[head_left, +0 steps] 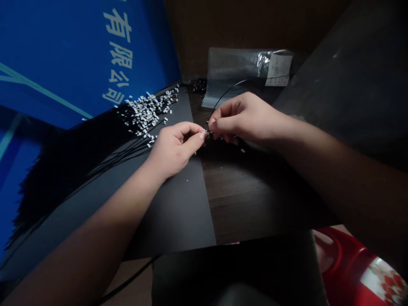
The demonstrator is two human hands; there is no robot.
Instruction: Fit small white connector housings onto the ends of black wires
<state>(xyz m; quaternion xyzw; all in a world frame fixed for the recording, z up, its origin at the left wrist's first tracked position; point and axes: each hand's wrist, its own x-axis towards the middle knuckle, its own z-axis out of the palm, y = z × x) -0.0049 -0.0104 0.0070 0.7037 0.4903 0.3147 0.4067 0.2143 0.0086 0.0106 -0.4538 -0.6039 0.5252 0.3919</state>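
Observation:
My left hand (177, 146) is closed in a pinch, thumb against forefinger, on a small pale piece (207, 133) too small to name. Close against it, my right hand (245, 117) is closed with its fingertips around a thin black cable (228, 89). This cable arcs up and away to the right over a clear plastic bag. The fingertips of both hands meet, so how piece and cable join is hidden. To the left lies a big bundle of black cables (73, 153) with many small white tags (146, 112) at their ends.
A clear plastic bag (236, 63) with a white label (279, 70) lies at the back. Small dark parts (199, 86) sit beside it. A blue printed panel (79, 55) rises at the left. Below the table's front edge are a red object (347, 259) and a black cord (134, 278).

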